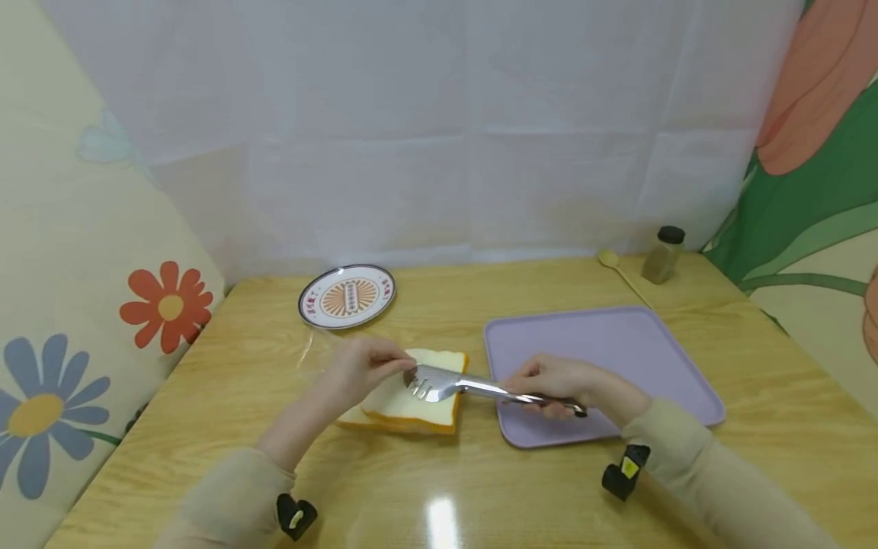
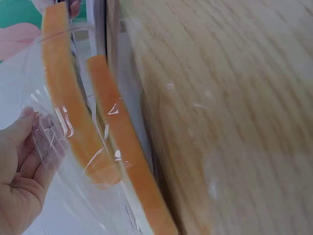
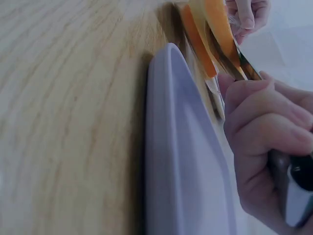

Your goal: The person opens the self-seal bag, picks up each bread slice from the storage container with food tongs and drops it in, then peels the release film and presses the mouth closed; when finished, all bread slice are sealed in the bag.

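Observation:
My right hand [image 1: 555,381] grips metal tongs [image 1: 480,386] by the handle, their slotted head lying over the top slice of bread [image 1: 439,412]. In the right wrist view, the tongs' two arms reach to either side of that upper slice [image 3: 220,24]. Beneath it lies a second bread slice [image 2: 122,127], with a narrow gap between the two in the left wrist view. Clear plastic wrap [image 2: 49,139] surrounds the slices at the left. Thumb and fingers of my left hand [image 2: 22,166] pinch the wrap's edge, close beside the tongs' head in the head view.
A purple tray [image 1: 569,319] lies right of the bread, partly under my right hand. Behind the bread sits a round patterned plate [image 1: 350,296]. At the back right are a yellow spoon [image 1: 609,259] and a black-lidded jar [image 1: 661,259]. A white cloth [image 1: 411,191] hangs behind the table.

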Demonstrator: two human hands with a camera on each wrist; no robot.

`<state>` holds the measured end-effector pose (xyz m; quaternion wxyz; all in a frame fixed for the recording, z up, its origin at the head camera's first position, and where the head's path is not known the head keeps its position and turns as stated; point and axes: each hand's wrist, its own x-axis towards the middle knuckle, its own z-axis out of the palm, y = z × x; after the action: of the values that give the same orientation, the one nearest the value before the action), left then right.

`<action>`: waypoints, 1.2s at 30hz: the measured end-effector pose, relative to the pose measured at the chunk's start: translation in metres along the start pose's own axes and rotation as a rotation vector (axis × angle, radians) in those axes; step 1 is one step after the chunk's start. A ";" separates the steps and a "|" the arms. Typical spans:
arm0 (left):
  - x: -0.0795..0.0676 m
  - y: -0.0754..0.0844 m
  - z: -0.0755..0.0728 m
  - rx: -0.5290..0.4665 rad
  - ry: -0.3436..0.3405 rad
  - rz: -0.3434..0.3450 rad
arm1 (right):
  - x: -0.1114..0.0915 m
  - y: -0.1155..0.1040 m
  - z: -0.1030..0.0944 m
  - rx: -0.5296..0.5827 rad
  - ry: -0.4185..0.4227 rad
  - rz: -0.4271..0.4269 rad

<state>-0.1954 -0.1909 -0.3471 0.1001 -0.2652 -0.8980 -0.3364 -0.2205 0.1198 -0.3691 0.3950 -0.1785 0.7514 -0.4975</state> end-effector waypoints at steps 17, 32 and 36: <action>-0.005 0.001 0.009 0.049 0.133 -0.017 | 0.001 0.002 0.007 -0.036 -0.004 0.026; 0.003 0.001 0.003 0.021 0.102 -0.021 | -0.020 0.014 -0.003 -0.015 0.001 0.003; 0.002 0.000 0.005 0.012 0.094 -0.021 | -0.017 0.014 -0.003 0.033 -0.011 0.000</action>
<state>-0.1968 -0.1871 -0.3501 0.1402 -0.2393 -0.8970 -0.3441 -0.2104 0.1388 -0.3745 0.4020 -0.1744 0.7409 -0.5089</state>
